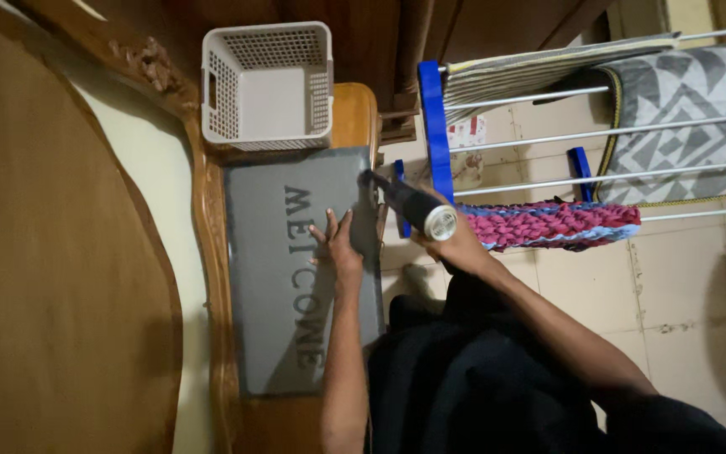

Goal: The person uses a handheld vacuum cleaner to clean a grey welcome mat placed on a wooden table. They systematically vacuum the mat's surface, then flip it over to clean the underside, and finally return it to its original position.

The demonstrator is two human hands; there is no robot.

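Clamped in my right hand (455,244) is a black cylindrical handheld cleaner (409,204); my left hand (339,245) lies flat, fingers spread, on the grey rectangular doormat (279,294). I'd keep that palm firm, nozzle working toward eleven o'clock, where the white perforated plastic basket (268,84) stands.

The black tool's (409,206) tip is hiding behind the grey mat (296,277) edge at twelve o'clock; the patterned rug (691,118) is running off at three o'clock.

Basket (267,84) beyond the doormat (296,277); drying rack (548,143) to its right
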